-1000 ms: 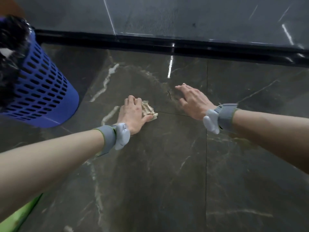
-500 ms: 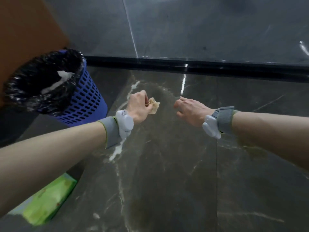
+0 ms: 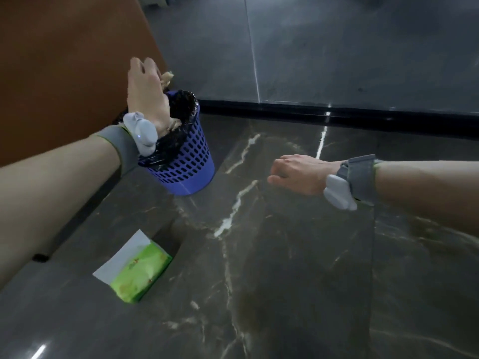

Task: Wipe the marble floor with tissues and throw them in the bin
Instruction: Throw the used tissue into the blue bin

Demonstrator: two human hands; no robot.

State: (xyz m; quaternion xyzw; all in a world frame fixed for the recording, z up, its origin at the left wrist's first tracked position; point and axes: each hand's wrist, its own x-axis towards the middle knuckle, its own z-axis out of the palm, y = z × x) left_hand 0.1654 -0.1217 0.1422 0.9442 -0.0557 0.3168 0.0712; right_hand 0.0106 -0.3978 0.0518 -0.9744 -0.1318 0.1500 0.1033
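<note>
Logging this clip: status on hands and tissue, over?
Left hand grips crumpled tissue above blue bin. Right hand loose, empty, above marble floor. Bin mouth unobstructed; green tissue pack lies aside.

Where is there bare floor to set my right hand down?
Bare marble floor spreads wide under and right of the right hand, bordered by the bin, the green tissue pack and the black skirting. Crowded at left: the left hand holds a tissue over the bin, beside the brown panel.
</note>
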